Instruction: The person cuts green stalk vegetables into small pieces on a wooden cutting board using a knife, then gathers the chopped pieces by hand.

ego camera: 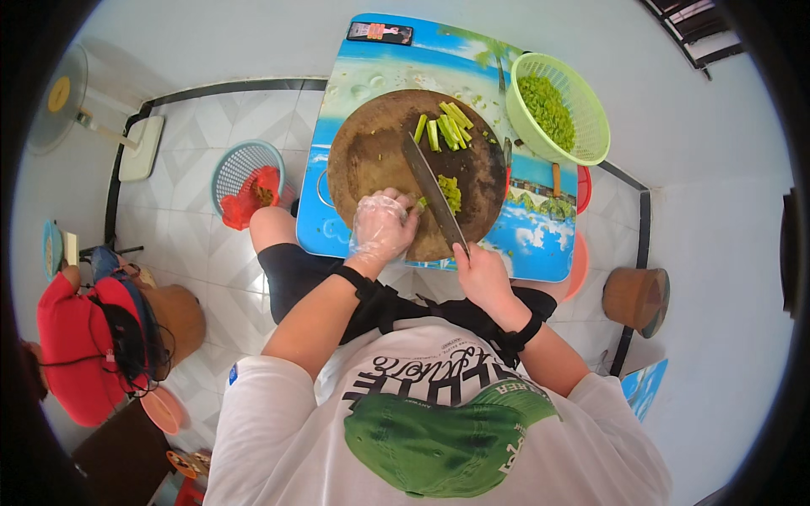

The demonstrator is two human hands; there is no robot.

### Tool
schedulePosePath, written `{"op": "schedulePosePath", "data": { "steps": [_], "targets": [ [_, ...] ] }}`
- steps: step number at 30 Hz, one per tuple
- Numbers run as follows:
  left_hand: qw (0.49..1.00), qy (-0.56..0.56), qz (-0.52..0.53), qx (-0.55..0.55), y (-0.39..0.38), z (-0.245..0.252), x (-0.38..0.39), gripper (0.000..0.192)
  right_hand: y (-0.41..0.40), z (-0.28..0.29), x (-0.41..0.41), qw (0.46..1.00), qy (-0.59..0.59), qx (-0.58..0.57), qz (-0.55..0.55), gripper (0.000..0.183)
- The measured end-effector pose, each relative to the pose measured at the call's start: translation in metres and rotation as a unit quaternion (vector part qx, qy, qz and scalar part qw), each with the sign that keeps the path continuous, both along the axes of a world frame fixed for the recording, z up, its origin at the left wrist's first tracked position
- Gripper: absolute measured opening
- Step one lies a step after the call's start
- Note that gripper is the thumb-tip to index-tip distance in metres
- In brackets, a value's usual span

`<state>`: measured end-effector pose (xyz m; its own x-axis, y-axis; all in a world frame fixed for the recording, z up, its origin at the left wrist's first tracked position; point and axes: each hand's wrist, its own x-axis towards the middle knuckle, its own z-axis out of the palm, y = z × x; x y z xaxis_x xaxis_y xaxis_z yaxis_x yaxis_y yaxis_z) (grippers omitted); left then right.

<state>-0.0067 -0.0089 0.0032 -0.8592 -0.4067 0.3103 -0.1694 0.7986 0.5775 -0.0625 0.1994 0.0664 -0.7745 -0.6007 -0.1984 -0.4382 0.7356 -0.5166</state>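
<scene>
My right hand (483,279) grips the handle of a kitchen knife (435,193), its long blade slanting up and to the left over a round wooden chopping board (361,148). My left hand (383,224), in a clear plastic glove, has its fingers curled on green vegetable stalk (422,202) just left of the blade. Most of that stalk is hidden under the fingers. Chopped green bits (450,193) lie against the blade's right side. Farther back on the board, several cut stalk lengths (448,128) lie together.
A light green plastic basket (598,129) holding chopped greens (545,111) stands at the table's back right. A phone (380,33) lies at the far edge of the beach-print table (326,221). On the floor left is a blue-grey waste basket (235,166). A person in red (82,354) sits farther left.
</scene>
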Motion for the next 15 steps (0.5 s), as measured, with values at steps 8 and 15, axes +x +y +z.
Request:
{"op": "schedulePosePath", "data": {
  "steps": [8, 15],
  "targets": [
    [1.000, -0.022, -0.003, -0.006, -0.001, -0.001, 0.000, 0.017, -0.027, -0.003, -0.017, 0.999, 0.010, 0.019, 0.023, 0.045],
    [1.000, -0.005, 0.005, -0.008, 0.000, -0.002, 0.001, 0.017, -0.025, 0.002, -0.014, 1.000, 0.020, -0.011, -0.021, 0.041]
  ]
}}
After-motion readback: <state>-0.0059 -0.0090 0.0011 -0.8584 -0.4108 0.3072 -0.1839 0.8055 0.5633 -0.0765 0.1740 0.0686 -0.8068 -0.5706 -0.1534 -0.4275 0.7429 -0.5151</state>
